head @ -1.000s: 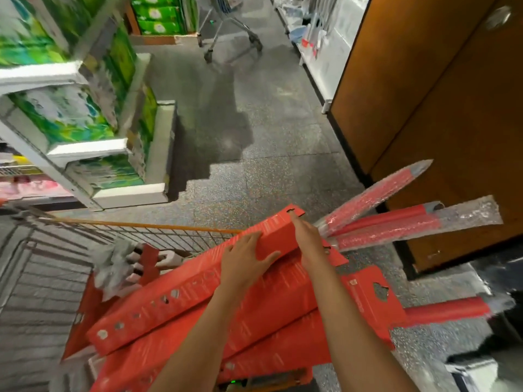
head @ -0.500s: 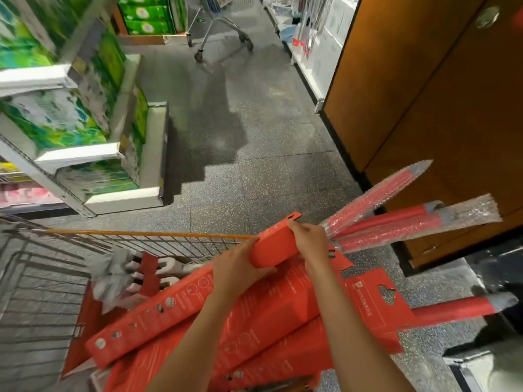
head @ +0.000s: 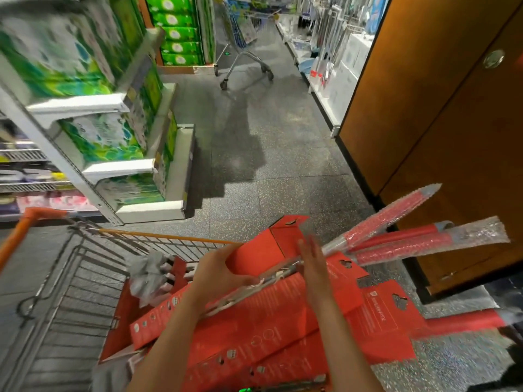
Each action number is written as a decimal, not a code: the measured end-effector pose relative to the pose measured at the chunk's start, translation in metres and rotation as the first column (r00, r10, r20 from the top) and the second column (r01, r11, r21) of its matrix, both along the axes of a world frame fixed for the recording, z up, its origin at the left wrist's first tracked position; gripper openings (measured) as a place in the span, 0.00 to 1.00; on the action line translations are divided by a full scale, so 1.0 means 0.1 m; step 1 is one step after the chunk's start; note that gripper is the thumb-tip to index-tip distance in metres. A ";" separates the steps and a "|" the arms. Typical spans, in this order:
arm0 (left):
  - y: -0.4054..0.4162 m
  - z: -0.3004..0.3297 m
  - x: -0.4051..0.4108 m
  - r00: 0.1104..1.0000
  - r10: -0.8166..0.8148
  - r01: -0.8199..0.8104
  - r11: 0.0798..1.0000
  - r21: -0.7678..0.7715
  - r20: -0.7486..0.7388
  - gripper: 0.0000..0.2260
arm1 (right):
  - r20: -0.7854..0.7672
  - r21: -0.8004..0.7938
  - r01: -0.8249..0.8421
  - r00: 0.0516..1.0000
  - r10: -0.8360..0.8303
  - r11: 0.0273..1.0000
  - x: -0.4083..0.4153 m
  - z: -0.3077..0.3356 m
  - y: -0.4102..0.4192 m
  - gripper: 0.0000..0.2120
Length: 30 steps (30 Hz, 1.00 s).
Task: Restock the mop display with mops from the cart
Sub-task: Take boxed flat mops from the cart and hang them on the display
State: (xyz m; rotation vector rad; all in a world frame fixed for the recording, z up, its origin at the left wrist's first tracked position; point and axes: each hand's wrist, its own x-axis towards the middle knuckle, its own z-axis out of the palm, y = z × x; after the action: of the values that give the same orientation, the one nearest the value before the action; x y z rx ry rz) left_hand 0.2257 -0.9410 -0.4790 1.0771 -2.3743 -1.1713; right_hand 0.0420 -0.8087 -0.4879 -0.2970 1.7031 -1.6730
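Observation:
Several boxed mops in red cardboard sleeves (head: pixel 271 329) lie slanted in a wire cart (head: pixel 85 278) with an orange rim. Their red handles (head: pixel 424 241), wrapped in bubble film, stick out to the right over the cart's edge. My left hand (head: pixel 218 275) grips the top red box (head: pixel 263 250) from below and lifts its upper end. My right hand (head: pixel 311 258) is blurred, fingers straight, beside that box's right edge near where the handles start. A grey mop head (head: pixel 150 273) shows in the cart at the left.
A white shelf unit (head: pixel 107 165) with green packs stands left of the aisle. An orange-brown cabinet wall (head: pixel 438 123) rises close on the right. Another shopping cart (head: pixel 243 52) stands far up the grey aisle, beside shelves of hanging goods (head: pixel 334 52).
The top box's upper end has been raised off the pile. My right hand has let go of its end and opened. The view has tilted up the aisle.

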 end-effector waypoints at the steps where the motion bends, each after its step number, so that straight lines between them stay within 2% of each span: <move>1: -0.02 0.08 0.06 0.999 0.002 0.000 0.999 0.039 -0.044 0.40 | 0.043 -0.040 -0.017 0.999 0.018 0.999 0.06 0.03 0.01 0.35; 4: -0.08 0.34 0.19 0.987 -0.009 0.029 0.993 0.118 -0.160 0.34 | 0.115 -0.178 -0.069 0.989 0.091 0.982 0.22 0.19 -0.02 0.28; 6: -0.11 0.50 0.26 0.976 0.010 0.019 0.991 0.131 -0.217 0.30 | 0.080 -0.221 -0.090 0.991 0.110 0.971 0.31 0.37 -0.07 0.24; 9: -0.14 0.72 0.39 0.951 0.022 0.021 0.991 0.136 -0.308 0.26 | -0.020 -0.274 -0.167 0.986 0.168 0.947 0.40 0.64 -0.12 0.23; 11: -0.14 0.88 0.46 0.928 0.019 0.032 0.991 0.131 -0.371 0.24 | -0.077 -0.277 -0.230 0.973 0.218 0.933 0.46 0.78 -0.14 0.21; 16: -0.06 1.35 0.57 0.821 0.012 0.069 0.990 0.119 -0.570 0.21 | -0.103 -0.235 -0.325 0.945 0.309 0.916 0.69 1.02 -0.25 0.13; 20: 0.00 1.74 0.61 0.697 0.038 0.105 0.982 0.155 -0.716 0.25 | -0.207 -0.276 -0.326 0.939 0.276 0.904 0.79 1.33 -0.28 0.21; 22: 0.05 1.98 0.61 0.648 0.070 0.088 0.982 0.166 -0.759 0.27 | -0.277 -0.330 -0.335 0.928 0.248 0.883 0.78 1.54 -0.28 0.20; 28: 0.28 2.64 0.50 0.538 0.014 0.092 0.993 0.075 -0.843 0.31 | -0.361 -0.450 -0.278 0.926 0.112 0.849 0.80 2.22 -0.17 0.21; 30: 0.38 2.86 0.44 0.486 0.001 0.074 0.996 0.043 -0.874 0.28 | -0.372 -0.479 -0.251 0.926 0.065 0.841 0.79 2.47 -0.10 0.22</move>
State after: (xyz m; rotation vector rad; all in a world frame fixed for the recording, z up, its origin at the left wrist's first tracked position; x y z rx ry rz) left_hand 0.2700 -0.9030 -0.1927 0.2483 -1.5116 -1.3739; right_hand 0.1207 -0.8184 -0.2411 -1.0168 1.3662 -2.0168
